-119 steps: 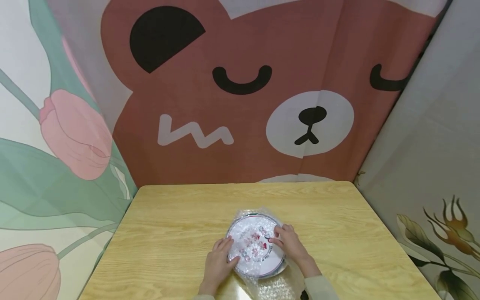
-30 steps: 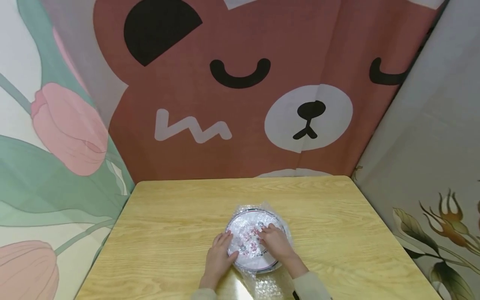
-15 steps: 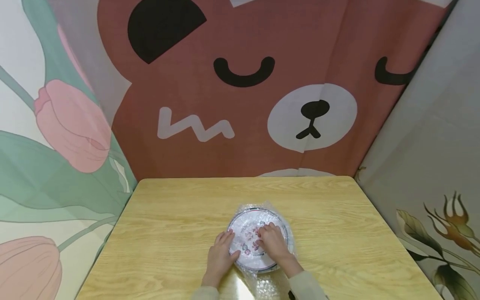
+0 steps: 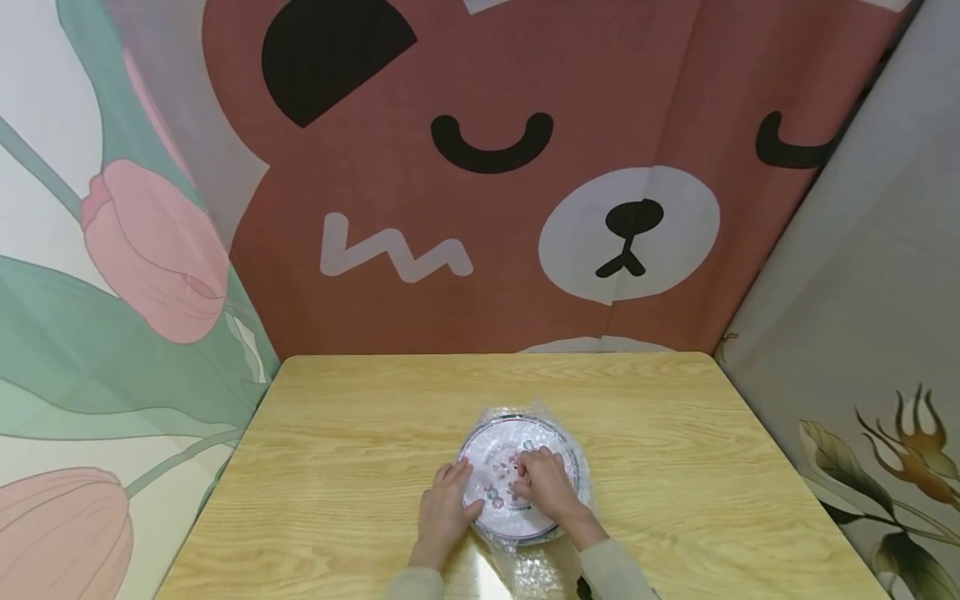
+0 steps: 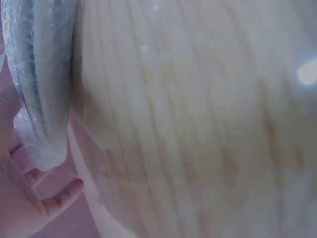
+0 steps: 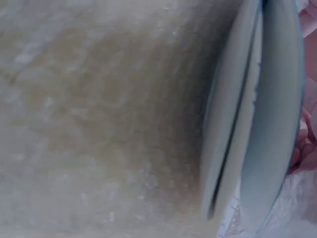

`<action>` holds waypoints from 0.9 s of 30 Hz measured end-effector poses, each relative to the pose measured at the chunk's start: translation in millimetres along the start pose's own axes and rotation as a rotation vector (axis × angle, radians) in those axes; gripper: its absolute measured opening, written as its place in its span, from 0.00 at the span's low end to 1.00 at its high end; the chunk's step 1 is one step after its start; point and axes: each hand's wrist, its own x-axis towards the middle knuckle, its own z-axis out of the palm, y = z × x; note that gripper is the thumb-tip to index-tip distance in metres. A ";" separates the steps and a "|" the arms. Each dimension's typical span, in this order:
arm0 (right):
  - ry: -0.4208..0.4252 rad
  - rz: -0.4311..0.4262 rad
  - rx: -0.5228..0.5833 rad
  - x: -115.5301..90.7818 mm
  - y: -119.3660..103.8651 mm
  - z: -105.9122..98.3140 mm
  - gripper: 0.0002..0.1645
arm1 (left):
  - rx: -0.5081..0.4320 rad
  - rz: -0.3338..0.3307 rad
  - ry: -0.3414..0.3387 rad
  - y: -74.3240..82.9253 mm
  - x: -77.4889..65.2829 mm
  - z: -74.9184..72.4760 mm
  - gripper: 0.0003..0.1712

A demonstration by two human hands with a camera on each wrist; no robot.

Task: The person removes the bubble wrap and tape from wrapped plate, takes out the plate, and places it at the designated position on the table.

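Observation:
A stack of round plates (image 4: 491, 454) with a red-and-pink floral print and blue rims sits on bubble wrap (image 4: 534, 575), which also shows around its edges. My left hand (image 4: 442, 508) rests against the stack's left rim, fingers extended and thumb apart. On top of the upper plate, my right hand (image 4: 549, 483) has bent fingers and seems to pinch the clear wrap near the middle; its fingertips are partly hidden. The left wrist view shows wrapped plate edges (image 5: 42, 84) beside the left hand (image 5: 25, 198). Uncovered plate edges (image 6: 270, 119) appear in the right wrist view, with the right hand (image 6: 308, 148) behind them.
The stack lies toward the front of a light wooden table (image 4: 360, 417). A brown bear-print curtain (image 4: 495, 250) hangs along the table's back edge, with flower-print curtains on the left (image 4: 157, 250) and right (image 4: 862, 317). Loose bubble wrap spreads toward the near edge.
Since four seconds ago, my right hand has moved from the plate's right rim toward its middle, and the printed text has turned. Over the last half second, both hands stay nearly still.

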 end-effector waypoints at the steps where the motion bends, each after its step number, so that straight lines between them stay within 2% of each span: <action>1: 0.002 -0.005 -0.005 -0.2 1.1 0.8 0.16 | 0.002 0.007 0.003 -0.3 -0.1 0.4 0.32; 7: 0.071 -0.127 -0.140 1.4 5.1 4.2 0.13 | -0.016 0.070 0.079 -0.7 -3.5 1.9 0.33; 11: 0.093 -0.166 -0.227 2.7 4.3 4.2 0.10 | 0.041 0.128 0.148 2.2 -4.8 0.9 0.29; 15: 0.046 -0.160 -0.275 3.1 0.2 3.6 0.11 | 0.106 0.153 0.195 4.2 -6.7 0.2 0.22; 18: 0.000 -0.171 -0.301 5.9 -4.4 4.1 0.11 | 0.102 0.176 0.243 4.3 -7.7 -0.2 0.20; 22: -0.008 -0.217 -0.344 12.5 -11.8 7.8 0.10 | 0.089 0.234 0.303 1.7 -9.7 -0.6 0.21; 24: -0.003 -0.239 -0.364 16.2 -16.1 9.9 0.11 | 0.092 0.257 0.312 0.2 -10.8 -0.7 0.22; 27: -0.012 -0.261 -0.391 21.4 -22.6 11.7 0.11 | 0.098 0.255 0.289 -0.7 -12.5 -1.3 0.22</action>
